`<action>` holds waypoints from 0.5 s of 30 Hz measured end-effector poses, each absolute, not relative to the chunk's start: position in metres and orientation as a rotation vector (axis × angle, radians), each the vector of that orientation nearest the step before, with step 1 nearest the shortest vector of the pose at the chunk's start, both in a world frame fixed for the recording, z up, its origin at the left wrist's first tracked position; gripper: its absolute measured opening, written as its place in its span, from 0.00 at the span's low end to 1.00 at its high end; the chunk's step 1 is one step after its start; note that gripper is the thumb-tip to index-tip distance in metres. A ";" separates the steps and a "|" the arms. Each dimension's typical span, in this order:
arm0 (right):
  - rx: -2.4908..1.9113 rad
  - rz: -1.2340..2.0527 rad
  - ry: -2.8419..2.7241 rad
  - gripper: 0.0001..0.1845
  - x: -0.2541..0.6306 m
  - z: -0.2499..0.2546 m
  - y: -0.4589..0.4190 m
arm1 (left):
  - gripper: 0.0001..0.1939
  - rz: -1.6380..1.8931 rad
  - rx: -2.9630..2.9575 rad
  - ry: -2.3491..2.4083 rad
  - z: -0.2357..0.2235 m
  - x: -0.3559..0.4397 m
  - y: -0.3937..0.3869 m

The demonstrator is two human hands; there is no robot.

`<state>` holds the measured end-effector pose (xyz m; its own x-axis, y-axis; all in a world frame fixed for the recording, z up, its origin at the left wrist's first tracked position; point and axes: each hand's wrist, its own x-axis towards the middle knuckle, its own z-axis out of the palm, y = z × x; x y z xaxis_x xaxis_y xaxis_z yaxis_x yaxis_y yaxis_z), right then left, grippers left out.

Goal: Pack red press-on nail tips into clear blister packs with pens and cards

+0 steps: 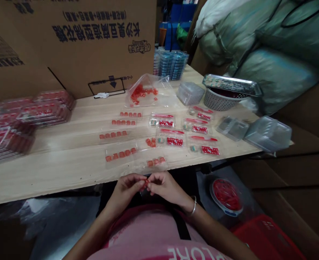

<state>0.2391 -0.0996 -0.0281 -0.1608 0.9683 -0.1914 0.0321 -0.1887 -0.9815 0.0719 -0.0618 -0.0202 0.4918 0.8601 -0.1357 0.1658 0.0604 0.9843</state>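
Observation:
In front of my body, just off the table's near edge, my left hand (129, 187) and my right hand (165, 185) meet. Both pinch a small red piece (145, 184) between their fingertips; its exact kind is too small to make out. Nearest to them on the table is a clear plastic tray holding a few red cubes (156, 161). Behind it lies a little pile of loose red pieces (150, 142). To the left are several clear trays, each with a row of red cubes (120, 154). A silvery bracelet circles my right wrist.
Right of the cubes lie trays with red sticks and red patterned packets (175, 141). Farther back are an open bag of red pieces (143, 94), a large carton (94, 47) and a grey basket (221, 100). Stacked packs (45, 108) stand left, clear containers (268, 133) right.

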 end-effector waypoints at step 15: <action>-1.549 0.712 -1.830 0.07 0.231 -0.018 -0.115 | 0.12 0.573 2.245 0.907 -0.011 0.073 -0.074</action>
